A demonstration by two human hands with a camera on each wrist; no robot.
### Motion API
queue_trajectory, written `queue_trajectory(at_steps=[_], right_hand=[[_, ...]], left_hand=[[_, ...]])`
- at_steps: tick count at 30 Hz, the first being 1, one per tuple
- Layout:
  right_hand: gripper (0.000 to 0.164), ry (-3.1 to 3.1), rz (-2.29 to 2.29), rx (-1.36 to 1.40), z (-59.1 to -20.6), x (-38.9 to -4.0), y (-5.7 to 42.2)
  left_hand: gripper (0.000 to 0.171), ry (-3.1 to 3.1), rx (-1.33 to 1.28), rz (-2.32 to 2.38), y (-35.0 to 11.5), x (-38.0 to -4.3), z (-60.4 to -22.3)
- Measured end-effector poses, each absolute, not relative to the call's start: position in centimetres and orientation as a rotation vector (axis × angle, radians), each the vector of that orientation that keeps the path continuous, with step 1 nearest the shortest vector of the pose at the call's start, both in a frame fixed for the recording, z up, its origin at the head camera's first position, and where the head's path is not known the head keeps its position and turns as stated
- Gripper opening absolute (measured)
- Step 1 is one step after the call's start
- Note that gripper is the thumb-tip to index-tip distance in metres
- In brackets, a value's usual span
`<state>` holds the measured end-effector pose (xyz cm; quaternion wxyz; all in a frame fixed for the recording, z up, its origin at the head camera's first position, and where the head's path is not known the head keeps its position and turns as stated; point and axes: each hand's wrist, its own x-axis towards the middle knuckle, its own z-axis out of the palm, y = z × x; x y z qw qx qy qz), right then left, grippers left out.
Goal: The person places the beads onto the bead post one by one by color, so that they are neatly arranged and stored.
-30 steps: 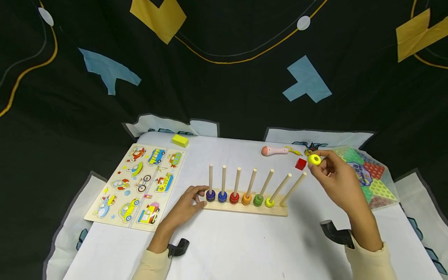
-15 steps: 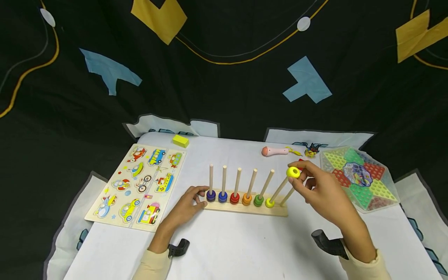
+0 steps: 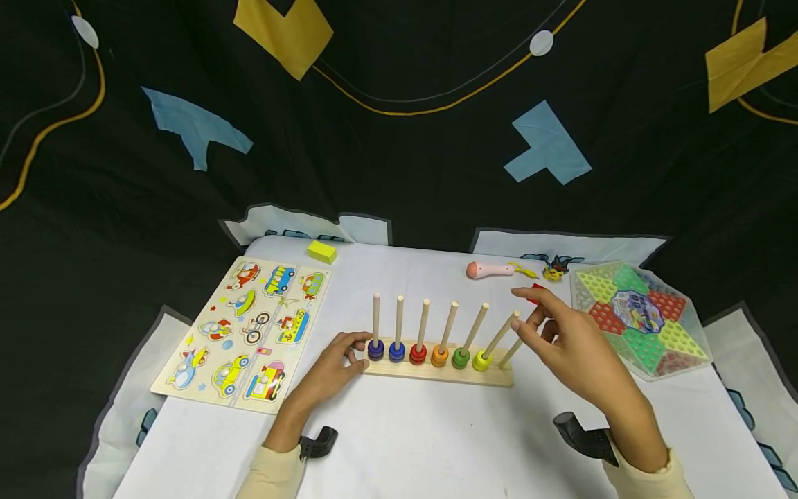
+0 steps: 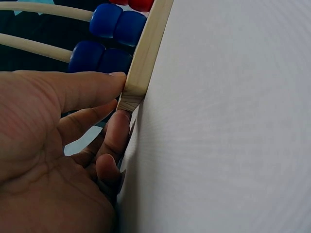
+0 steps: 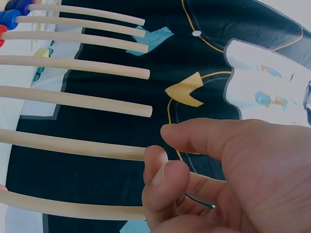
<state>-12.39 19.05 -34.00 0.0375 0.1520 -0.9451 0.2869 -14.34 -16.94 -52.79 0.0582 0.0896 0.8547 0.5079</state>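
Note:
A wooden peg stacker [image 3: 430, 372] stands on the white table, its upright pegs in one row. Dark blue, blue, red, orange and green beads sit low on their pegs. Yellow beads [image 3: 482, 360] are at the foot of the sixth peg; the rightmost peg [image 3: 512, 352] shows no bead. My left hand [image 3: 333, 364] grips the left end of the base, thumb and fingers on either side of the wood [image 4: 146, 58]. My right hand [image 3: 576, 346] is at the top of the yellow beads' peg [image 5: 73, 145], thumb and forefinger apart with nothing between them.
A picture puzzle board [image 3: 240, 333] lies at the left, with a yellow block [image 3: 321, 251] behind it. Toward the back right are a pink toy microphone [image 3: 489, 269], a small figure [image 3: 555, 268] and a partly hidden red cube [image 3: 533, 291]. A hexagonal game box [image 3: 639, 319] lies at the right.
My right hand has moved left to the sixth peg and let go of a yellow bead, which has dropped down that peg. My left hand has stayed at the base.

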Motion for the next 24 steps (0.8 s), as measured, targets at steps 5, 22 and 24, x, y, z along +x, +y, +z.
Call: queue_trajectory(at_steps=[5, 22, 24], right_hand=[[0.038, -2.802, 0.916, 0.461, -34.2, -12.3, 19.4], [0.038, -2.737, 0.888, 0.228, -36.1, -13.6, 22.0], [0.041, -2.749, 0.843, 0.201, -36.6, -14.7, 22.4]], left_hand=[[0.048, 2.59, 0.271, 1.547, -16.9, -14.3, -52.8], [0.041, 2.792, 0.239, 1.384, -17.2, -14.5, -52.1], [0.039, 2.932, 0.256, 1.251, -17.4, -15.1, -51.5]])
